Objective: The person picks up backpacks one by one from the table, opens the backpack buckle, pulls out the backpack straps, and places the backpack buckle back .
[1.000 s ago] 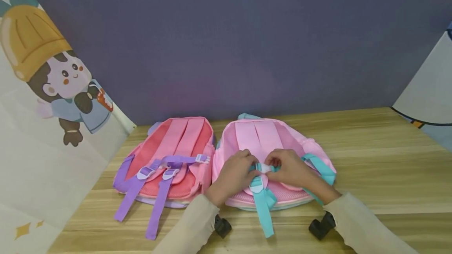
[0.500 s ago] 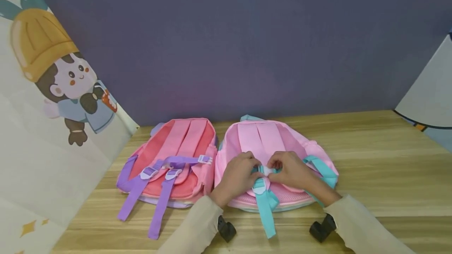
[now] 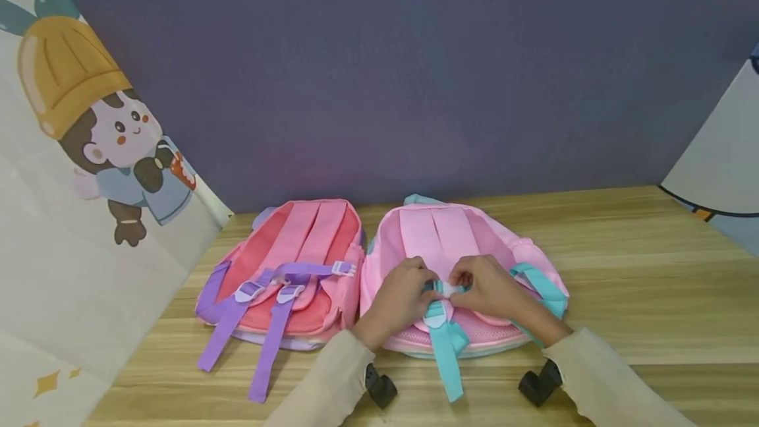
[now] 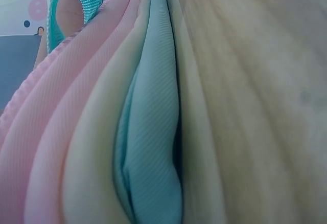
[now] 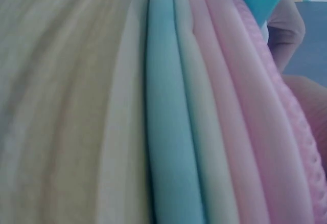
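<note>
A light pink backpack [image 3: 441,236] lies on the table with its shoulder straps facing up. Over its lower middle, both hands meet at a white plastic buckle [image 3: 449,289] on a teal strap. My left hand [image 3: 400,295] pinches the buckle's left side and the teal webbing there. From the other side my right hand [image 3: 489,290] pinches its right part between thumb and fingers. Fingers partly cover the buckle, so how far its halves are joined cannot be told. Below hangs a teal strap end [image 3: 446,361]. Both wrist views mostly show the backpack's layered pink, cream and teal edge [image 4: 153,106].
To the left, touching it, lies a coral-pink backpack [image 3: 308,236] with purple straps [image 3: 273,348] and a loose white buckle end [image 3: 344,269]. The wooden table [image 3: 640,282] meets a dark blue-grey panel [image 3: 385,84] at the back. A cartoon-printed sheet [image 3: 47,249] hangs at left.
The camera view has shifted slightly, moving the scene a little right and down. Both hands stay at the buckle with almost no visible movement.
</note>
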Demonstrator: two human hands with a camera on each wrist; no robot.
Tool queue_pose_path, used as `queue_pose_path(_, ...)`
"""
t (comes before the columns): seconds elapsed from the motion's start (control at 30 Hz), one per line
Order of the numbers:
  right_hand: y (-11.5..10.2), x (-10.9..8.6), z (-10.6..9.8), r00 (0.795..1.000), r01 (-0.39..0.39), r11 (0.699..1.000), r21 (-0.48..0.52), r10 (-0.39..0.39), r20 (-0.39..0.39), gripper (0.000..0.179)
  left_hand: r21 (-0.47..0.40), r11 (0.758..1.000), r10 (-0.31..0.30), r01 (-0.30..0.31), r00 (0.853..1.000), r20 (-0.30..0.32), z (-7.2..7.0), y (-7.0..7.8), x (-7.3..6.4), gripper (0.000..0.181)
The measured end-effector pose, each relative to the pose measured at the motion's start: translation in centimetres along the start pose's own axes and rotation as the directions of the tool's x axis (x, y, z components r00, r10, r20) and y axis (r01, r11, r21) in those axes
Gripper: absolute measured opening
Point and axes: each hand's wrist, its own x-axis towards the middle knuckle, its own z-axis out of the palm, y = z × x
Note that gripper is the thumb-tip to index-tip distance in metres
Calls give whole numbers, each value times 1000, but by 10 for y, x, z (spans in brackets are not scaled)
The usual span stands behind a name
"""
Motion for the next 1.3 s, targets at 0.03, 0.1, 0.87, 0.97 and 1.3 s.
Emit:
queue_pose_path(0.03,0,0,0,1000,-1,1000,2,1,0,12,-15,1000,-1,1,1000,2,0,0,0,19)
queue_pose_path(0.1,-1,0,-1,1000,-4,1000,10,4,1,12,-36,999,0,0,1000,1,0,0,0,19)
queue_pose_path(0.87,2,-3,-3,996,-91,993,72,89,32,17,-110,994,-22,17,999,-41,-1,-1,-5,16)
queue_pose_path(0.97,2,-2,-3,994,-107,990,88,104,40,18,-124,992,-30,23,998,-53,-1,-2,-6,16)
queue_pose_path(1.3,4,-2,-2,991,-129,987,96,126,32,18,-137,991,-24,10,995,-101,0,-4,-6,15)
